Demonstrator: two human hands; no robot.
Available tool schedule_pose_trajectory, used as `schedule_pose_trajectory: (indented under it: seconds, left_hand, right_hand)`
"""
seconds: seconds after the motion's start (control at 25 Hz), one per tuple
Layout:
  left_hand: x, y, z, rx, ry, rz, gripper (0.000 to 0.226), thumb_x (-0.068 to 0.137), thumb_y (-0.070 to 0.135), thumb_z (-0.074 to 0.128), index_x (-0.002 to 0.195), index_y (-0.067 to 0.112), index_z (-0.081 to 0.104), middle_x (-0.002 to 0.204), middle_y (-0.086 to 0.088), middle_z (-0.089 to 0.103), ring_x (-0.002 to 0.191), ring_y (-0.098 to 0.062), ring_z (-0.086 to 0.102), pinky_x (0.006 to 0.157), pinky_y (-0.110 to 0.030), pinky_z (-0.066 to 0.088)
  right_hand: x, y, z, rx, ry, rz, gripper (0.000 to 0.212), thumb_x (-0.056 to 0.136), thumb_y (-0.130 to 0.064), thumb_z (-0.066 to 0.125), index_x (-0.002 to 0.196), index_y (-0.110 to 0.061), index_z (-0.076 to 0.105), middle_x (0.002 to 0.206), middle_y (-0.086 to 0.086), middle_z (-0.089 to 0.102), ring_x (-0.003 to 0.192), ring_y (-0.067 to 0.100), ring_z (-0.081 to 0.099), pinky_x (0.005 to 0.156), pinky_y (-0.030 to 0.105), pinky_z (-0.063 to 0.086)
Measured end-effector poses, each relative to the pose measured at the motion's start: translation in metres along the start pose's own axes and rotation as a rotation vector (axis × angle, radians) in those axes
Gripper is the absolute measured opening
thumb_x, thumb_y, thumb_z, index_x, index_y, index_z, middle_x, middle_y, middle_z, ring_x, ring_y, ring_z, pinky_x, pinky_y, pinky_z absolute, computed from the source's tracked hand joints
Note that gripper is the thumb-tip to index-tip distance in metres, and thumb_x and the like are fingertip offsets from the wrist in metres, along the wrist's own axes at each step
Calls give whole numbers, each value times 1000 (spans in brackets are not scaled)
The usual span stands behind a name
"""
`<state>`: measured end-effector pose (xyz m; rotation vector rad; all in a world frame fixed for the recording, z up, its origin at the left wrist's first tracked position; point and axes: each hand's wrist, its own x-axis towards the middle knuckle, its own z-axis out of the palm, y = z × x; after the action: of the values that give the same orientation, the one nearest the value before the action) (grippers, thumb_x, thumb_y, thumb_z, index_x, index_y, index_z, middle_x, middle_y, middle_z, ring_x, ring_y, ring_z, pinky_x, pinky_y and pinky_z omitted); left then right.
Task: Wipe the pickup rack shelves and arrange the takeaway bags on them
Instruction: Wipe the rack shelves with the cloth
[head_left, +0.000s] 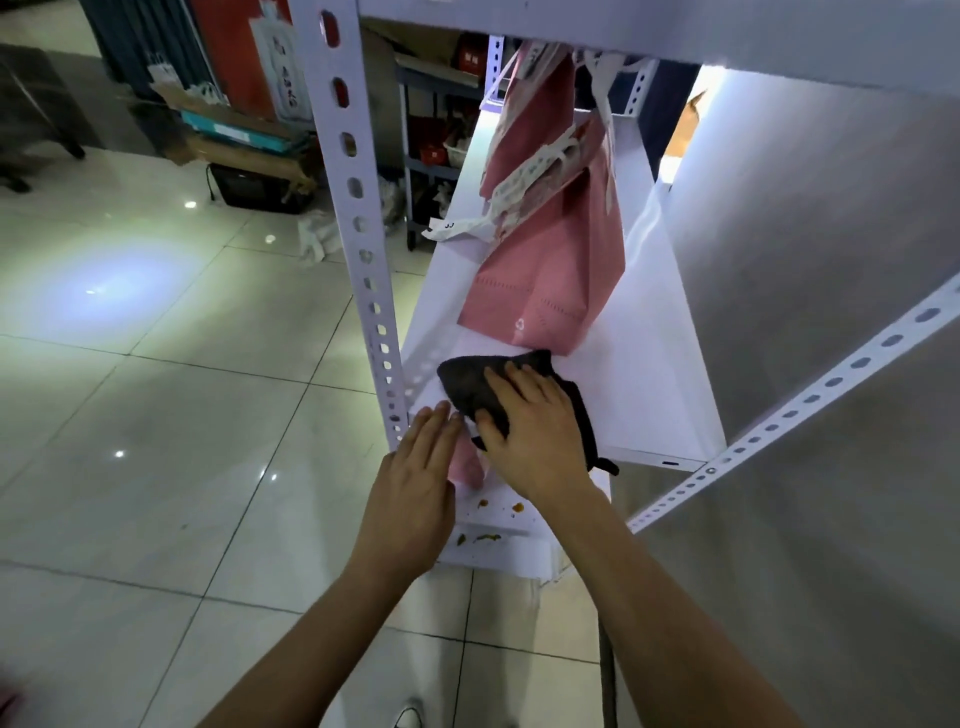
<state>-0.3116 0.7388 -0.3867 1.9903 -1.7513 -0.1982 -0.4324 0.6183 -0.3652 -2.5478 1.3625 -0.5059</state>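
Observation:
My right hand (535, 431) presses flat on a dark grey cloth (472, 382) at the near end of a white rack shelf (654, 395). My left hand (415, 483) rests open, fingers together, on the shelf's front left edge beside the upright post (363, 249). Pink takeaway bags (550, 260) with white handles lie along the same shelf farther back. Part of another pink bag (465, 465) shows between my hands on the level below. That lower shelf (498, 551) carries orange and green food stains (485, 538).
A slanted white perforated brace (810, 400) crosses at the right in front of a grey wall. An upper shelf (623, 26) overhangs. Tiled floor lies at the left, with cardboard boxes (234, 130) and a dark storage rack (436, 156) behind.

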Motion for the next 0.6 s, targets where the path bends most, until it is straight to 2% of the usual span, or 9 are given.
schedule_pose_trajectory:
  seconds: [0.2,0.4,0.48,0.6]
  left_hand:
    - [0,-1,0,1,-3,-10,75,82,-2,54,153,10,31,163,-4,24,151,-21,19,110,-37,39]
    - [-2,0,0,-34,-4,-25,74,85,-1,50,154,13,28,164,0,19,152,-19,13,111,-39,39]
    - [-2,0,1,-29,-9,-10,71,88,2,48,155,12,26,164,-1,17,153,-19,11,113,-40,37]
    - [-2,-2,1,-19,-23,7,66,92,7,48,154,10,26,164,-3,18,153,-21,11,114,-40,36]
  right_hand:
    - [-36,31,-5,3,118,112,46,95,-24,57,140,-15,59,145,8,57,135,30,49,116,47,32]
    - [-24,68,-21,-127,140,342,48,102,-31,46,146,-14,52,150,11,52,141,31,42,120,45,24]
    - [-21,66,-19,-140,144,347,50,102,-31,42,147,-11,51,151,15,49,142,34,41,121,47,23]
    - [-22,36,-6,-120,96,230,54,98,-33,41,148,-13,49,153,15,47,143,34,40,123,47,22]
